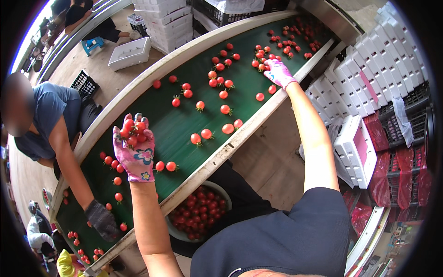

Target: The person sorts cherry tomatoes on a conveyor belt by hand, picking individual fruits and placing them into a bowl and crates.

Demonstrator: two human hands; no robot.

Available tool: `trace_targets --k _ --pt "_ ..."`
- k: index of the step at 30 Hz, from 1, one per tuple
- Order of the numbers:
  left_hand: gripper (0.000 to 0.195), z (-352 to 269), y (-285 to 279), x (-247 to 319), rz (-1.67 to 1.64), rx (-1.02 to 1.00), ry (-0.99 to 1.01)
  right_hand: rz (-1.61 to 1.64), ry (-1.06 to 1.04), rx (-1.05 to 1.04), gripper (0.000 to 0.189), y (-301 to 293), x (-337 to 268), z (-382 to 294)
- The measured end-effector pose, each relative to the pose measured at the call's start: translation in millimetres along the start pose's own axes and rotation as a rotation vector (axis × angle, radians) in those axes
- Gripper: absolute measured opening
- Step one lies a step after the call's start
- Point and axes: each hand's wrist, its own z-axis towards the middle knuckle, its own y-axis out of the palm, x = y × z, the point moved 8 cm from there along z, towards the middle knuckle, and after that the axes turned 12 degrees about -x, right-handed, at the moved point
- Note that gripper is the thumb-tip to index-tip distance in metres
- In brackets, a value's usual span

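Observation:
My left hand (135,155), in a pink floral glove, is palm up above the green conveyor belt (166,114) with several cherry tomatoes (133,131) cupped in its fingers. Farther up the belt, my right hand (279,73) wears a matching glove and reaches down at a cluster of cherry tomatoes (261,55). Its fingertips touch or nearly touch the fruit; whether they grip any is hidden. Loose tomatoes (221,81), some with green calyxes, lie scattered between my hands. Below the belt's near rail, a round tub (226,194) full of cherry tomatoes (199,213) sits by my legs.
Across the belt, a co-worker's dark-gloved hand (102,220) reaches low over the tomatoes. Pale rails (221,155) edge the belt. White foam boxes (370,76) and black crates with red film (398,173) are stacked at right. More foam boxes (166,24) stand beyond the belt.

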Motion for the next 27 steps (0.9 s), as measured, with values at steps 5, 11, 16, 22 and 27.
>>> trace_targets --k 5,11,16,22,27 --pt "0.048 0.2 -6.6 4.9 0.009 -0.006 0.012 0.135 -0.204 -0.034 0.024 10.5 -24.8 10.8" --pt "0.047 -0.6 -0.9 3.9 0.056 0.003 0.015 1.525 -0.307 -0.347 0.010 -6.6 -96.5 17.5" --pt "0.048 0.1 -5.9 2.7 0.041 0.027 0.006 0.178 -0.748 0.292 0.014 -9.3 -203.0 11.8" --pt "0.049 -1.1 -6.5 6.7 0.030 0.009 0.007 0.456 -0.451 -0.358 0.022 16.4 -227.5 -4.8" --pt "0.048 -0.3 -3.8 3.7 0.022 0.002 -0.021 0.708 -0.706 -0.278 0.030 20.7 -213.2 -5.2"
